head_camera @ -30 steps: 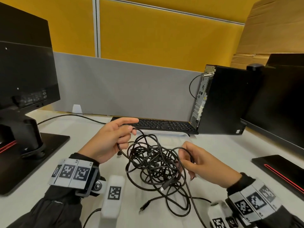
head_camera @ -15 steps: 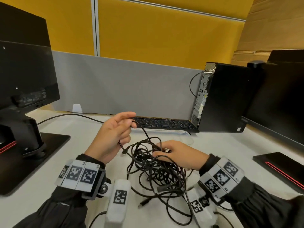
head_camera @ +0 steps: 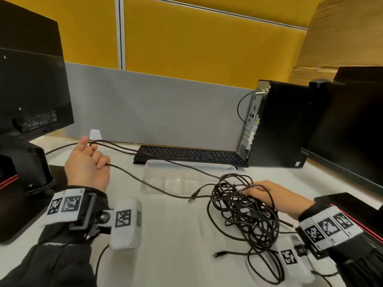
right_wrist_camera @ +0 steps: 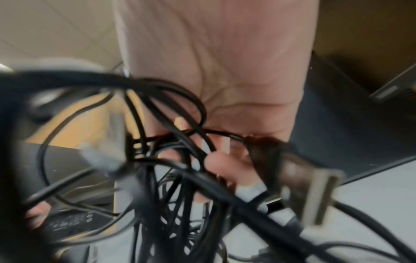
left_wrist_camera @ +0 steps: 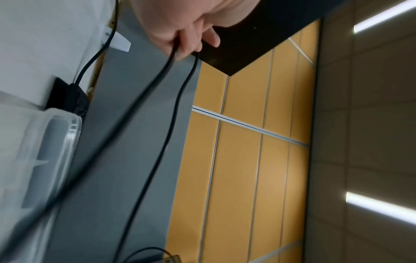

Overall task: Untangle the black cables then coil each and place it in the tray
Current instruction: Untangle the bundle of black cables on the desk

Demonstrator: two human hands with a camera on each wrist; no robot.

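Note:
A tangle of black cables point(head_camera: 244, 206) lies on the white desk at the right. My right hand point(head_camera: 267, 193) rests on top of it with fingers pushed in among the loops point(right_wrist_camera: 180, 178). My left hand point(head_camera: 87, 162) is at the far left, raised, with fingers curled round a strand of black cable point(head_camera: 145, 183) that stretches from it to the tangle; the strand leaves the fingers point(left_wrist_camera: 186, 46) as two lines. A clear plastic tray point(head_camera: 186, 179) sits between the hands, in front of the keyboard. A free plug point(head_camera: 192, 198) hangs over the tray's near edge.
A black keyboard point(head_camera: 190, 156) lies behind the tray. A computer tower point(head_camera: 279, 125) stands at the back right. Monitors stand at the left point(head_camera: 31, 90) and right point(head_camera: 352, 125). A grey partition point(head_camera: 155, 104) closes the back of the desk.
My left hand has pulled its strand out far to the left, and it now stretches across the tray. The right hand and tangle have shifted right, uncovering the tray.

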